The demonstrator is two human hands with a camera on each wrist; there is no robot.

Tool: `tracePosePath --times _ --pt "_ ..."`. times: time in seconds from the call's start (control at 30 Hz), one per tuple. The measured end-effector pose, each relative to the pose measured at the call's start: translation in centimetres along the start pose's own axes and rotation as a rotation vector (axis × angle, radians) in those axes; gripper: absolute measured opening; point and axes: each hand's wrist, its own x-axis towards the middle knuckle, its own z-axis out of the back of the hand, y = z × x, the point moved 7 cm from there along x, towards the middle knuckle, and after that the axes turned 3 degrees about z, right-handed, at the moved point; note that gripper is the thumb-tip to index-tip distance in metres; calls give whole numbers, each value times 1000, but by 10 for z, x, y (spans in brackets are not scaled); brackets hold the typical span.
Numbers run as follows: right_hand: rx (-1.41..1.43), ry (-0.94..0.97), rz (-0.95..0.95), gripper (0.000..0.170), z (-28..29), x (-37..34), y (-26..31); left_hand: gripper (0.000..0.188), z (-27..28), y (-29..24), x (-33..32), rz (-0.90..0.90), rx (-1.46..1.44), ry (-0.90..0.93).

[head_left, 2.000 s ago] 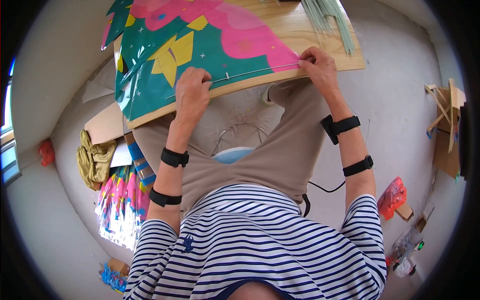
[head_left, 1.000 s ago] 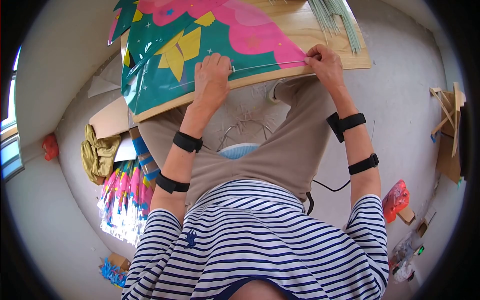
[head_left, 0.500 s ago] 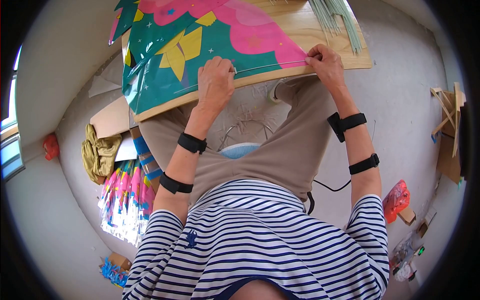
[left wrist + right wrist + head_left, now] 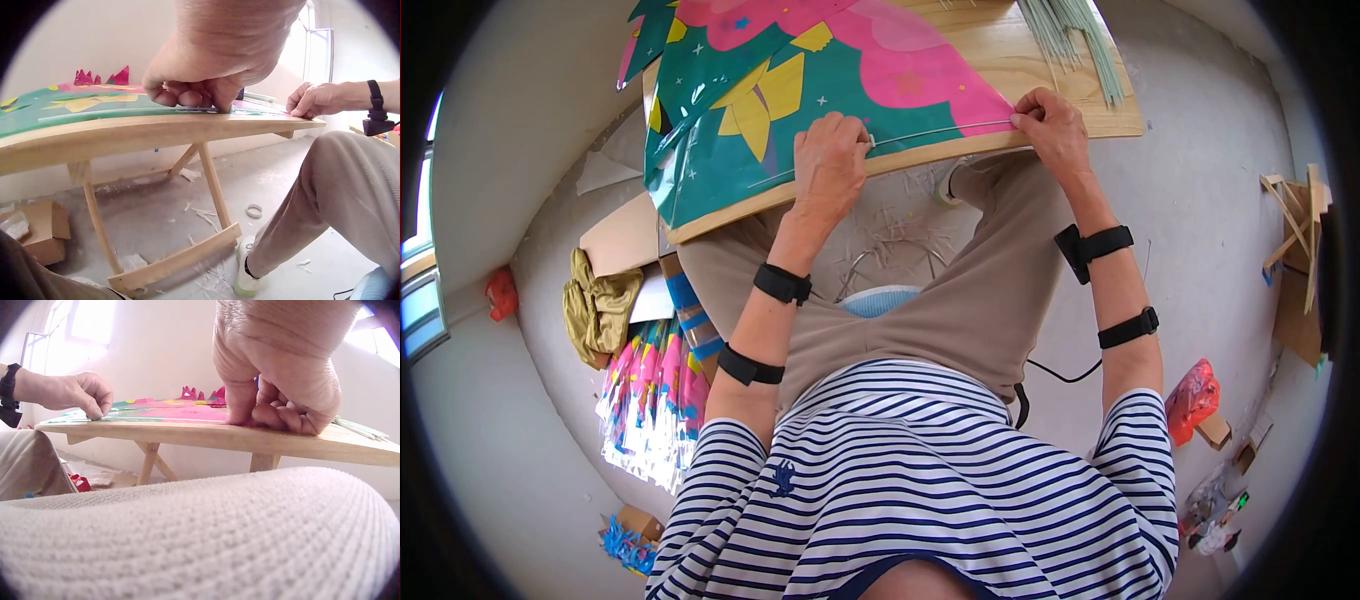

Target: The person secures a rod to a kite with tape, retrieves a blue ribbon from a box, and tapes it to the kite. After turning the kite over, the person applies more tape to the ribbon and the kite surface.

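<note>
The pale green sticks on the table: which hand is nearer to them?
Right. The right hand is at the pink corner of the printed sheet, just short of the pale green sticks; the left hand is farther off, over the sheet's green part.

No readable text (nor any numbers).

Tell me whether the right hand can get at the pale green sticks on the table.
Probably yes: the pale green sticks lie just beyond the right hand, with bare tabletop between. It appears to pinch the thin rod, so would likely release that first.
</note>
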Motion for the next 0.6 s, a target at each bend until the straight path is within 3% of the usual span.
tracePosePath --times 0.6 --pt "141 32 -21 16 -3 3 -11 7 15 0 -8 33 8 -32"
